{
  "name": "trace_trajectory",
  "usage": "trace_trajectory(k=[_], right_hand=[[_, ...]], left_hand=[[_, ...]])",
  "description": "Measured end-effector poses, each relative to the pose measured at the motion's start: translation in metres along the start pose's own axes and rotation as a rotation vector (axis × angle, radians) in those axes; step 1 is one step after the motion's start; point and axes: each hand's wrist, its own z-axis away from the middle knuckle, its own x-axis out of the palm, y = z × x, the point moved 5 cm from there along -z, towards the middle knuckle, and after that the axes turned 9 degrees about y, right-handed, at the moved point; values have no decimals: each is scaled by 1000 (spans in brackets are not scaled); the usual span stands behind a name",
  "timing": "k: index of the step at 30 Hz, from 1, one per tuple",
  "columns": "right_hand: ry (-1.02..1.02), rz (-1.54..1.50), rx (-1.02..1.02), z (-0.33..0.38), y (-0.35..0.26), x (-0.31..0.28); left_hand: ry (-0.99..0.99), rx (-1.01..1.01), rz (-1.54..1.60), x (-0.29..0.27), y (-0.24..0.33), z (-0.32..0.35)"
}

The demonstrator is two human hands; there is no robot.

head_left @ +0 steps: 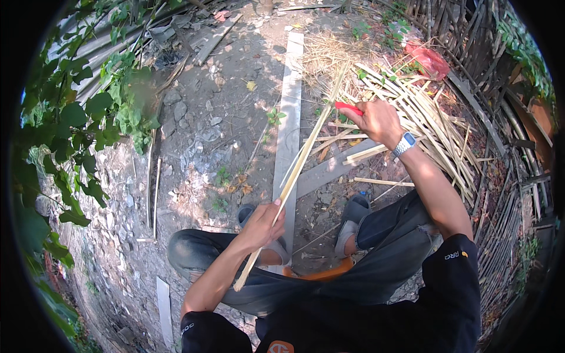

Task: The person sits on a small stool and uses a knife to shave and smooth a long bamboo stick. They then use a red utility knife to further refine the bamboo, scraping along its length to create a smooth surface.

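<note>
My left hand is closed round the lower part of a long pale bamboo strip, which slants up and away to the right. A thin sliver stands off its left side. My right hand, with a watch on the wrist, grips a red-handled tool, probably a knife. The tool's front end meets the strip near its upper part; its blade is hard to make out. Beneath the strip a long grey board lies on the ground, running away from between my feet.
A heap of split bamboo strips spreads to the right, with pale shavings at its far side and a red plastic bag beyond. Another board crosses under the strips. Leafy vines hang at left; a stick fence bounds the right.
</note>
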Motion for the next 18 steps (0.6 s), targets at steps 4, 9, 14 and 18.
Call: trace_trajectory(k=[4, 9, 14, 18], right_hand=[[394, 266, 631, -19, 243, -37], [330, -114, 385, -2, 119, -52], [59, -537, 250, 27, 19, -32], [-53, -1031, 243, 38, -12, -12]], left_hand=[[-131, 14, -54, -3, -9, 6], [82, -40, 121, -22, -5, -8], [178, 66, 38, -21, -3, -23], [207, 99, 72, -15, -1, -28]])
